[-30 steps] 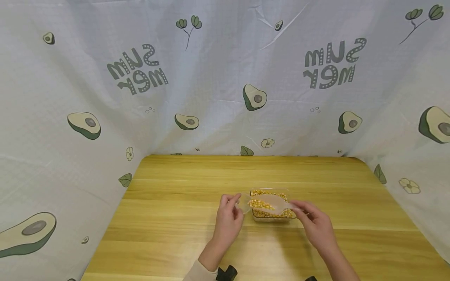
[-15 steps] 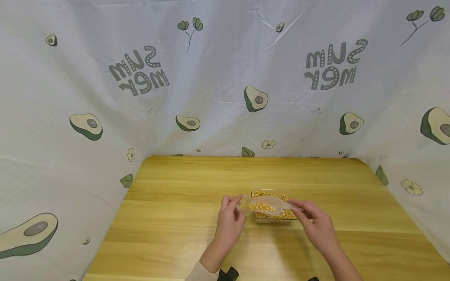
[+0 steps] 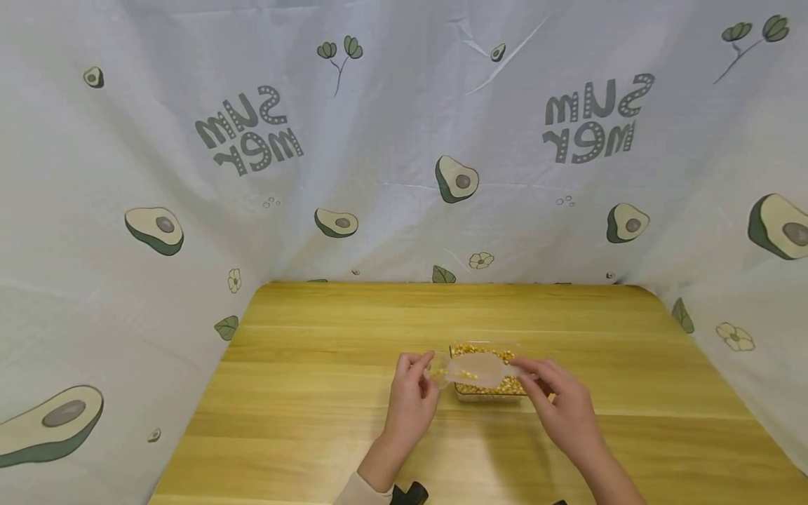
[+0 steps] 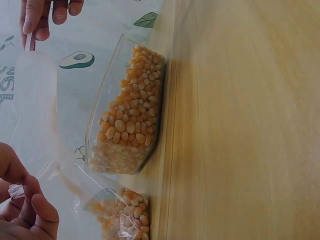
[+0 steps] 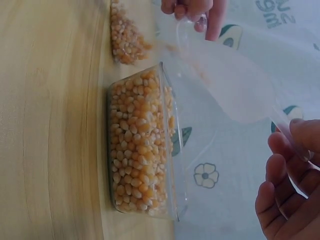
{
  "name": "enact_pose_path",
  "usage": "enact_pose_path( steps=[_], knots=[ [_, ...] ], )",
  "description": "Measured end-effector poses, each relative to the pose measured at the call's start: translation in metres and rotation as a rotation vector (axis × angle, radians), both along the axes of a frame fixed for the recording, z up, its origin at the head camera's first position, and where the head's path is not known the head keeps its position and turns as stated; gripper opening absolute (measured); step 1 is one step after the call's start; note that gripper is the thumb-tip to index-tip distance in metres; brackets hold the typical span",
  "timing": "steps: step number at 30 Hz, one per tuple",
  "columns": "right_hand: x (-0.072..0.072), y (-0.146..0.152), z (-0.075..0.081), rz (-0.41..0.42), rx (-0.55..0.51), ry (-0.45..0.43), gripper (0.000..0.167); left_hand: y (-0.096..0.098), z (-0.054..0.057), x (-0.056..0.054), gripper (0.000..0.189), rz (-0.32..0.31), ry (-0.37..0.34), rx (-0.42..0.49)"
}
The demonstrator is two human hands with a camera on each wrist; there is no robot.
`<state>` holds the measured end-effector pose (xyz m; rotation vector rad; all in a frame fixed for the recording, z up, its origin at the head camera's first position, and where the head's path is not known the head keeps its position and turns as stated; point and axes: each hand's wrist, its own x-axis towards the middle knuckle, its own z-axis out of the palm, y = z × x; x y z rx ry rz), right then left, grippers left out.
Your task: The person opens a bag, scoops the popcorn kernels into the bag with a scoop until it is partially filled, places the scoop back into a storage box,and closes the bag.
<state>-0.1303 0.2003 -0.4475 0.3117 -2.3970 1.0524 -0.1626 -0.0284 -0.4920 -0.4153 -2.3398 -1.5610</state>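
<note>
A translucent white scoop tilts toward the left, its handle pinched between thumb and fingers of my right hand. My left hand pinches the rim of a clear plastic bag, holding its mouth under the scoop's tip. Blurred corn kernels slide off the scoop into the bag; a heap of kernels lies at its bottom. Beneath the scoop, a clear glass container holds many corn kernels. In the head view the scoop covers part of the container, and the bag's lower part is hard to make out.
The wooden table carries the container near its middle. A white curtain printed with avocados and leaves hangs at the back and both sides. A black wrist device shows by the left sleeve.
The scoop has tipped further toward the bag, and most of the kernels on it have slid off. My left hand has stayed nearly still at the bag's rim.
</note>
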Motion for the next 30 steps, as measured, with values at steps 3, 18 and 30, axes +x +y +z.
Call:
enact_pose_path(
  steps=[3,18,30],
  knots=[
    [0.001,-0.0015,0.0007,0.012,-0.004,0.017,0.028,0.0003,0.0004,0.0004,0.046,0.0,-0.038,0.003],
    [0.0035,0.0005,-0.0074,0.017,0.011,0.084,0.033,0.0018,0.0011,-0.0005,0.043,0.014,-0.027,-0.002],
    [0.0033,0.0023,-0.0089,0.001,0.056,0.155,0.033,0.0009,0.0028,0.0,0.043,0.016,-0.034,-0.01]
  ],
)
